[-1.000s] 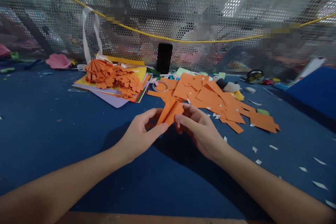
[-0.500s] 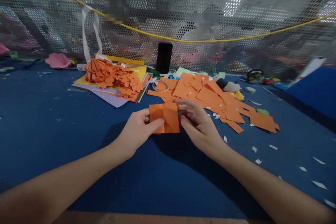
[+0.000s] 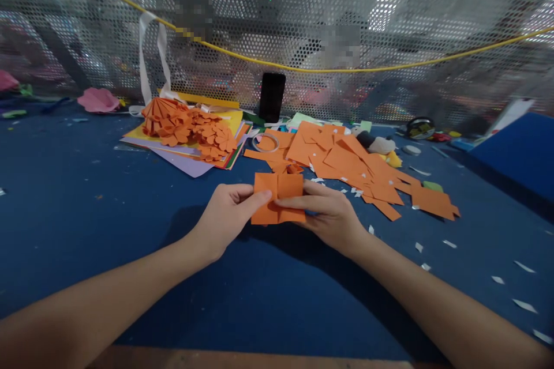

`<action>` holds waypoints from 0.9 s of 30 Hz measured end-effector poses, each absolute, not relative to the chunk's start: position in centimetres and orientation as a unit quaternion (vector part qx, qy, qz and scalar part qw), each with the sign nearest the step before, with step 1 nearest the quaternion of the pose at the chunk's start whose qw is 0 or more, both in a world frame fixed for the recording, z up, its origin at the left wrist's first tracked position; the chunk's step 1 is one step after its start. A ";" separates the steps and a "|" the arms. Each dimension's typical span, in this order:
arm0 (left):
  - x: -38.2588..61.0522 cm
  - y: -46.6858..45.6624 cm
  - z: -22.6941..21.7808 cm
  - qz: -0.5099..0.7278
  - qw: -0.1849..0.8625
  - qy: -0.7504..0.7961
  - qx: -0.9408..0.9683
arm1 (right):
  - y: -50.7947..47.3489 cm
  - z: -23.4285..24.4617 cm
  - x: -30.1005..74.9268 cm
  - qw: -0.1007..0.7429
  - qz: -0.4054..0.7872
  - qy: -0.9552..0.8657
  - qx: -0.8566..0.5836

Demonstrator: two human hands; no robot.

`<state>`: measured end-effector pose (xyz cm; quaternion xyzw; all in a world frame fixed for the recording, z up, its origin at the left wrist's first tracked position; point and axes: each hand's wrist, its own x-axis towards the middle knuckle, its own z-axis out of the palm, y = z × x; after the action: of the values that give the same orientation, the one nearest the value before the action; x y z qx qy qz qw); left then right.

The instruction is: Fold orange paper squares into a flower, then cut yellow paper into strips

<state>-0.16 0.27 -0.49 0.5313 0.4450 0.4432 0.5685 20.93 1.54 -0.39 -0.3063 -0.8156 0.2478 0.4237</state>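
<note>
A small creased square of orange paper (image 3: 289, 185) is held above the blue table, a fold line running down its middle. My left hand (image 3: 227, 213) pinches its left side, thumb on the front and fingers behind. On the right side, my right hand (image 3: 331, 213) has a finger lying across the front near the crease, with other fingers behind the sheet. Just beyond the square lie small orange paper pieces (image 3: 293, 169), partly hidden by it.
Orange paper flowers (image 3: 212, 137) rest on stacked coloured sheets (image 3: 188, 162) at back left. Orange paper pieces (image 3: 346, 158) and a tape roll (image 3: 265, 142) lie behind my hands. A phone (image 3: 272, 98) stands against the perforated metal screen (image 3: 242, 29). White scraps (image 3: 419, 247) litter the right.
My right hand has moved left onto the paper, its finger now across the front. The square has shifted slightly right and toward me, and its middle crease shows more sharply.
</note>
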 end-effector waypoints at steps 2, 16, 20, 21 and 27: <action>-0.1 0.2 -0.4 0.442 0.572 0.433 0.539 | 1.3 -0.2 20.8 0.437 0.254 -0.803 -0.317; 0.7 -1.0 0.3 0.485 0.573 0.358 0.555 | -1.1 0.3 18.7 0.516 0.375 -0.617 -0.461; 0.9 -1.3 0.4 0.490 0.546 0.403 0.547 | -1.3 0.6 18.1 0.535 0.392 -0.594 -0.455; 0.8 -1.3 0.4 0.492 0.541 0.405 0.549 | -1.3 0.7 18.0 0.542 0.393 -0.589 -0.453; 0.5 -1.5 0.3 0.502 0.487 0.420 0.578 | -1.3 0.7 17.9 0.555 0.485 -0.534 -0.415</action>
<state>0.47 -1.48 0.28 0.5777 0.4202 0.5022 0.4874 17.91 -1.25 0.69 -0.4147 -0.5337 0.4846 0.5553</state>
